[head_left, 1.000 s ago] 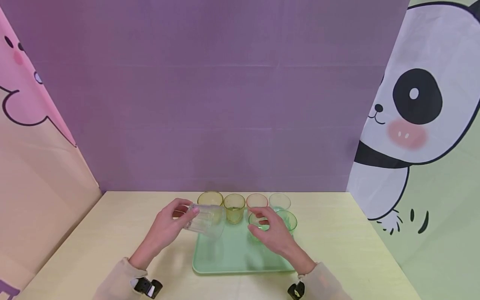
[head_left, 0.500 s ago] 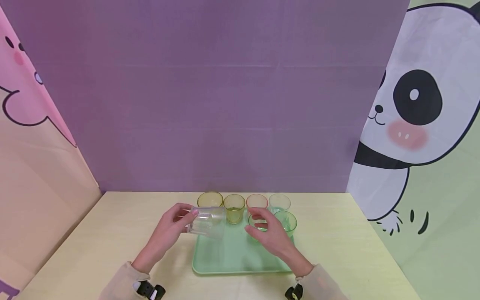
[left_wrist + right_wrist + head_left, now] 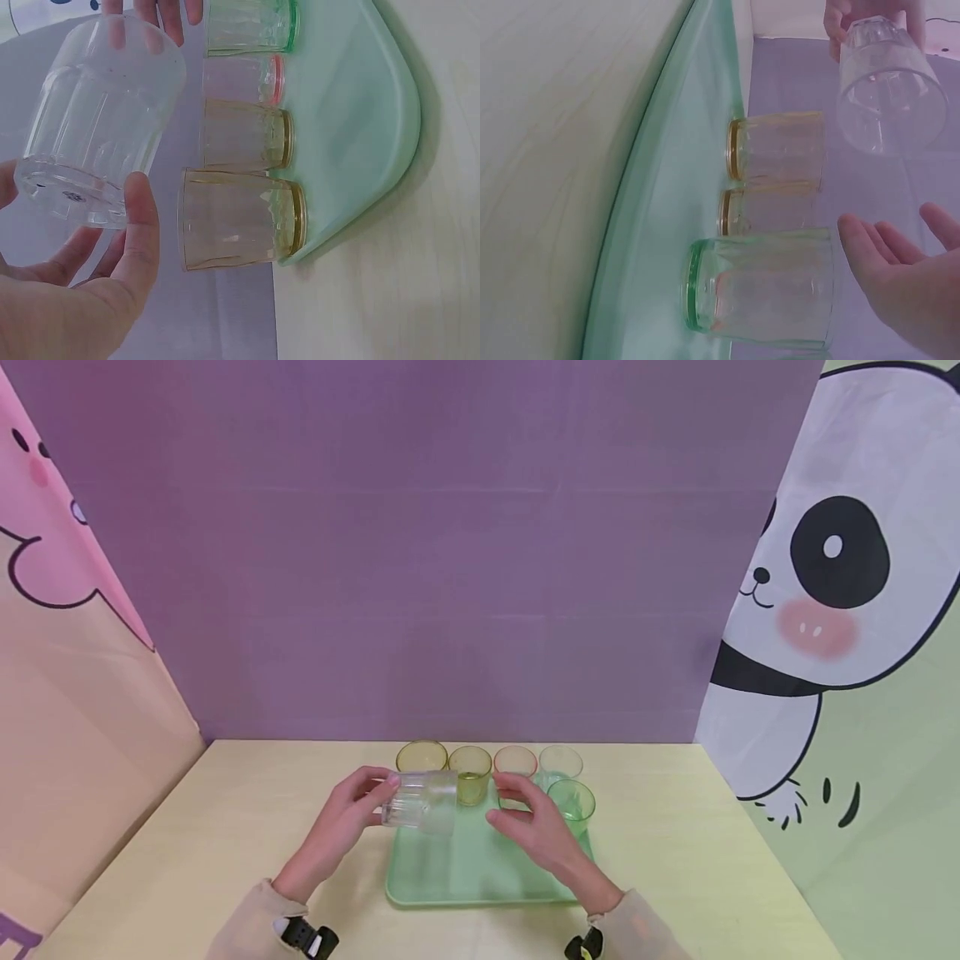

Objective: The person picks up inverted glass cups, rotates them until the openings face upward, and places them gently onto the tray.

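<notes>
My left hand (image 3: pixel 341 817) grips a clear glass (image 3: pixel 422 803) round its base end. The glass lies sideways in the air above the tray's left part, its mouth facing right. In the left wrist view the thumb (image 3: pixel 141 240) presses near the thick base. Apart from the glass's mouth, my right hand (image 3: pixel 542 831) hovers with loosely bent fingers and holds nothing. It covers much of one green glass in the head view; another green glass (image 3: pixel 576 806) stands just beyond it to the right.
A pale green tray (image 3: pixel 480 881) sits on the light wood table (image 3: pixel 697 843). Along its back stand a yellow glass (image 3: pixel 422 753), an amber glass (image 3: pixel 471 787), a pink-rimmed glass (image 3: pixel 515 762) and a clear glass with a bluish base (image 3: pixel 561 762). A purple wall (image 3: pixel 450 568) rises behind.
The held glass has turned from slanting downward to nearly level and moved slightly right with my left hand. My right hand has shifted a little left, towards the glass's mouth.
</notes>
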Demonstrator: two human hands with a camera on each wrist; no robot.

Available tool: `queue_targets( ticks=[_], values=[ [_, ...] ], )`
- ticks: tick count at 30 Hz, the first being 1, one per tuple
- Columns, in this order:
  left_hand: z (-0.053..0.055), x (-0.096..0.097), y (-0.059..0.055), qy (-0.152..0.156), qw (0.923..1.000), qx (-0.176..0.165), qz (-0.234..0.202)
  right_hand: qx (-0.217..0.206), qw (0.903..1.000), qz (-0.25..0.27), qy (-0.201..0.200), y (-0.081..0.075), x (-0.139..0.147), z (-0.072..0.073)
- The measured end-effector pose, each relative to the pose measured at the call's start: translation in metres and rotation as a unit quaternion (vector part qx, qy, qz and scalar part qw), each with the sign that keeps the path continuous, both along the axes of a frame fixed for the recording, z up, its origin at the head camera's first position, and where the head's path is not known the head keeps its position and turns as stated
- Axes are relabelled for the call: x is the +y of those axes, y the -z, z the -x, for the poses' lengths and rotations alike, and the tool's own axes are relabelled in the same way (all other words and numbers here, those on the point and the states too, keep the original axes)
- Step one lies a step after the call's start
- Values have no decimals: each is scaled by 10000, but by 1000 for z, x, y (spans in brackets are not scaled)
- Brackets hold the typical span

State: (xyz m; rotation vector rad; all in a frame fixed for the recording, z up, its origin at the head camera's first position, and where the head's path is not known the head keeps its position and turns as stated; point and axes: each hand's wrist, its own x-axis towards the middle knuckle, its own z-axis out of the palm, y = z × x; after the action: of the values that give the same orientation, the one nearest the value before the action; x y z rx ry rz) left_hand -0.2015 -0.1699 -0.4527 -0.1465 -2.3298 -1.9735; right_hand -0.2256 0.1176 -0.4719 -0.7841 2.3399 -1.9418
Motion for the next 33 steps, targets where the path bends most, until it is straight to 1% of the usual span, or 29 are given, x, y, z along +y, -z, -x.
queue_targets(
  ticks=[6, 13, 19, 26, 33],
  values=[
    [3, 2, -1, 124, 9998, -20, -125, -307, 9983, 285, -396, -3, -2, -1],
    [2, 5, 2, 185, 9995, -73, -241, -446, 9962, 410, -622, -6, -6, -4],
    [1, 10, 5, 239, 9984, -112, -493, -558, 9958, 239, -686, -8, -7, -5],
    [-1, 13, 7, 290, 9983, -128, -487, -620, 9954, 94, -728, -4, -10, -5],
    [-2, 16, 10, 399, 9969, -217, -640, -713, 9944, 193, -753, -3, -12, -9]
  ],
)
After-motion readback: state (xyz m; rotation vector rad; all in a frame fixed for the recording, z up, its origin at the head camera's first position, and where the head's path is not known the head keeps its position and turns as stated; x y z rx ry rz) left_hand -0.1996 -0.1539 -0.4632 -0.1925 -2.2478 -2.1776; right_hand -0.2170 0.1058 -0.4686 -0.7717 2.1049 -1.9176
